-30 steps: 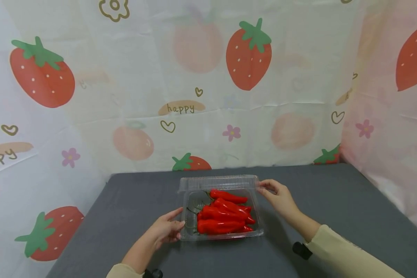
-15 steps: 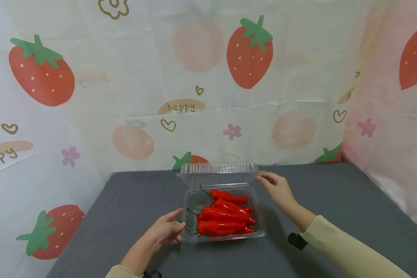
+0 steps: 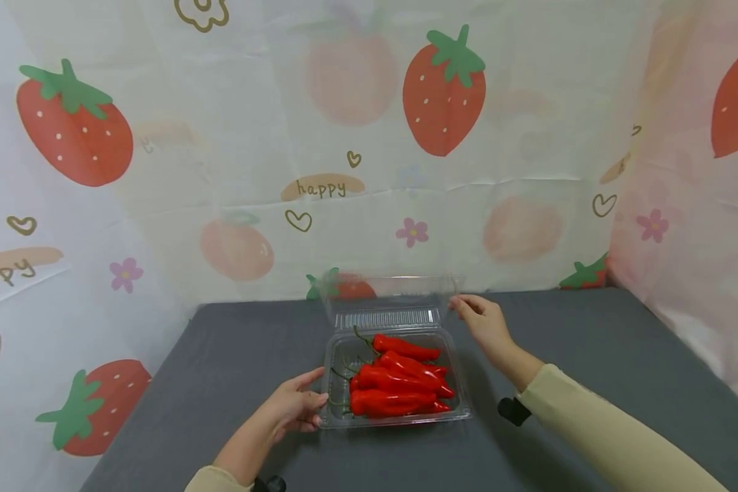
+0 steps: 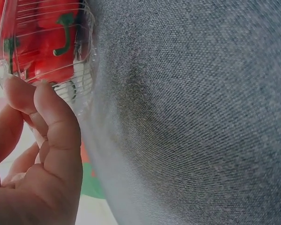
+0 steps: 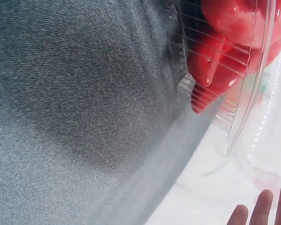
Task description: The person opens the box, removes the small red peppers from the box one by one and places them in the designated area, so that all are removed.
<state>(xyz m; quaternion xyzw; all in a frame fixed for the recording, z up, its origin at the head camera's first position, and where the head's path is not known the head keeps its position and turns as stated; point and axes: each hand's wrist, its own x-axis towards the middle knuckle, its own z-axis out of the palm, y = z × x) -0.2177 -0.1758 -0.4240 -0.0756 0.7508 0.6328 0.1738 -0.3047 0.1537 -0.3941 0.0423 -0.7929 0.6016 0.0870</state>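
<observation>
A clear plastic clamshell container [image 3: 461, 403] sits on the grey table with its hinged lid [image 3: 387, 318] tilted up at the back. Inside lie several red peppers [image 3: 400, 379] with green stems, heaped toward the right side. My left hand [image 3: 292, 406] holds the container's left rim near the front corner; in the left wrist view its fingertips [image 4: 44, 93] meet the plastic edge. At the right end of the raised lid, my right hand [image 3: 482, 328] pinches the lid's edge between thumb and fingers. In the right wrist view, only some fingertips [image 5: 261, 211] show at the lower right.
A dark grey cloth covers the table [image 3: 246, 342] around the container. Behind it hangs a white curtain [image 3: 375, 225] printed with strawberries, and similar printed cloth closes off the left and right sides. A small black device [image 3: 514, 411] is worn at the right wrist.
The lid has swung up and back, from leaning low over the container's rear to standing nearly upright. My right hand has risen and shifted left with it; the left hand stays at the rim.
</observation>
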